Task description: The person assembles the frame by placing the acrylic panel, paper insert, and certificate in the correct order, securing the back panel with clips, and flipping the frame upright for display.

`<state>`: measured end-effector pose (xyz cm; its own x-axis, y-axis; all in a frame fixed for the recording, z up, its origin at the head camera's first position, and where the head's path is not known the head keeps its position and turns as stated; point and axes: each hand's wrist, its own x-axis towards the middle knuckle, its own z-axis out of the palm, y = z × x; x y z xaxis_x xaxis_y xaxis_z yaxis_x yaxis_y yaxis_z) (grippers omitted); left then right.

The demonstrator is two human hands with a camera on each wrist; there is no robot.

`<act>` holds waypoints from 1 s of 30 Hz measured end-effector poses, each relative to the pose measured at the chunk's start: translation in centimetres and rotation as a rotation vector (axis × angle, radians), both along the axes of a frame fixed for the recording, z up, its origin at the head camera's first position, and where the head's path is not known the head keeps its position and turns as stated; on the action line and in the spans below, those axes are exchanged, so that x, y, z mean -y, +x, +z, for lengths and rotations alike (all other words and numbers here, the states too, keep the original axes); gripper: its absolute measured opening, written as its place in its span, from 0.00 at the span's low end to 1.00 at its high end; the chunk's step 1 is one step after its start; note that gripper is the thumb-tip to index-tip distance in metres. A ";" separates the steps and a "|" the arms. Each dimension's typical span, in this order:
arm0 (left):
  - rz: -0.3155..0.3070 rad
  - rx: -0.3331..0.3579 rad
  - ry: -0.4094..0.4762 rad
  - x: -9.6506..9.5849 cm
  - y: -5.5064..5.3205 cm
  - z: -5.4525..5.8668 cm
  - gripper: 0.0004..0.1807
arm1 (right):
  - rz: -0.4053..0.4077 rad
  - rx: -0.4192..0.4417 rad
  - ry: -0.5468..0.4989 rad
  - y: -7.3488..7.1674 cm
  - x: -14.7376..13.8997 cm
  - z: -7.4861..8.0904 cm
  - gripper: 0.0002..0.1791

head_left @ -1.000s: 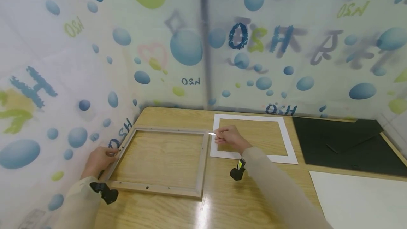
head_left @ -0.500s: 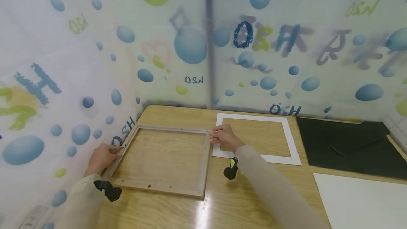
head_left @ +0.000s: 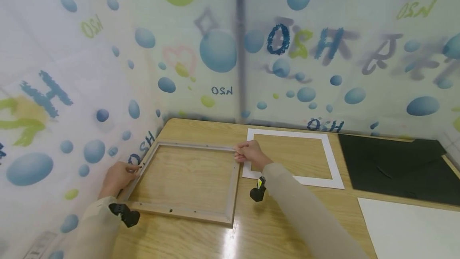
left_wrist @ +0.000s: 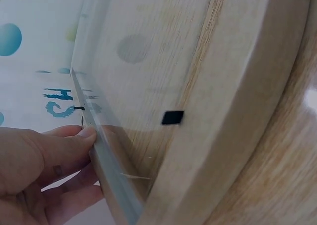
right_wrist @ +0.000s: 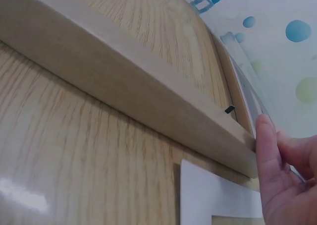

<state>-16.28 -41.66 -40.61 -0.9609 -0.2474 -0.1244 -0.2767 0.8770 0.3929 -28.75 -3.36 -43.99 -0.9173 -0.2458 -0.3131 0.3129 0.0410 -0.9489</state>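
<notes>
A pale wooden picture frame [head_left: 201,216], with small dark tabs on its rails, lies at the table's left. A clear sheet [left_wrist: 133,49] spans its opening and mirrors the patterned wall in the left wrist view. At the left rail my left hand [head_left: 116,177] pinches the sheet's edge between thumb and fingers. My right hand [head_left: 251,154] pinches its far right corner, right by the frame's corner. In the right wrist view the thumb [right_wrist: 267,136] sits at the end of the rail. The sheet's outline is hardly visible in the head view.
A white mat border [head_left: 334,163] lies just right of the frame, partly under the right forearm. Farther right are a black backing board [head_left: 391,167] and a white sheet [head_left: 413,227] on the wooden table [head_left: 172,247]. Patterned curtains [head_left: 201,103] hang behind and at left.
My right hand has moved slightly left, up to the frame's corner; the bright glint at its fingertips is gone. My left hand stays at the left rail. The view has shifted a little.
</notes>
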 end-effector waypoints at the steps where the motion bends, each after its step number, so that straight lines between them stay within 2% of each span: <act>1: 0.003 0.005 0.000 0.0 0.0 0.0 0.17 | 0.001 0.002 -0.008 0.0 0.0 0.0 0.15; 9: -0.012 -0.014 0.010 -0.3 0.0 0.2 0.16 | 0.013 -0.011 -0.015 -0.2 0.6 0.1 0.15; 20: 0.015 -0.008 0.003 -0.3 0.0 0.3 0.16 | 0.012 -0.021 0.027 -0.4 1.1 -0.1 0.16; 26: 0.036 0.009 0.016 -0.3 -0.1 0.2 0.16 | 0.034 -0.043 0.063 -0.6 1.1 0.0 0.18; 30: 0.021 0.003 0.022 -0.4 -0.1 0.3 0.16 | 0.065 -0.052 0.089 -0.7 0.9 0.3 0.18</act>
